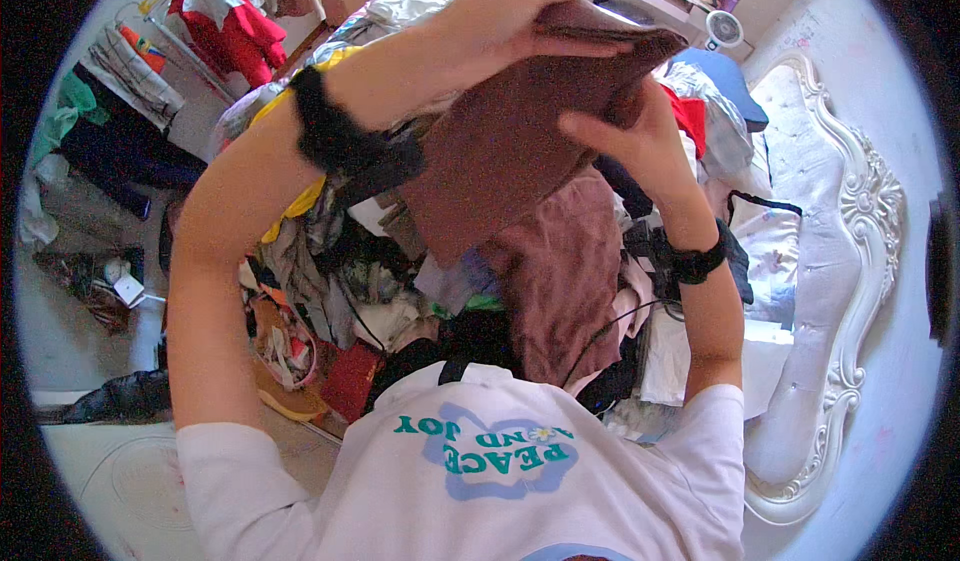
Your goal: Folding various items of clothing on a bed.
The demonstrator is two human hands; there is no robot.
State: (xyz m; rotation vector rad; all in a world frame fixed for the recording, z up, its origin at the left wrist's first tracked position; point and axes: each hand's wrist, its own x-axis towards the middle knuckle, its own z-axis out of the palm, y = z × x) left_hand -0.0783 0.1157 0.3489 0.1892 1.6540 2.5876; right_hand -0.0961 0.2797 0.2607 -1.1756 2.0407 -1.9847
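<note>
A dark brown cloth garment [510, 141] is held up in front of me and hangs down towards my chest. My left hand [544, 17] is at its upper edge, with the fabric between thumb and fingers. My right hand [637, 130] is at the right side of the garment, thumb in front and the other fingers hidden behind the cloth. Below it, a wrinkled reddish-brown cloth [562, 276] hangs or lies near my shirt; whether both are one piece I cannot tell. Black bands with devices are on both wrists.
Mixed clothes [375, 291] are heaped on a bed. At right stands a tufted white headboard [810, 261] with a carved frame. A small fan [724, 28] is at upper right. Hanging clothes, one a red garment [225, 28], are at upper left. A dark red box-like item [351, 381] lies below.
</note>
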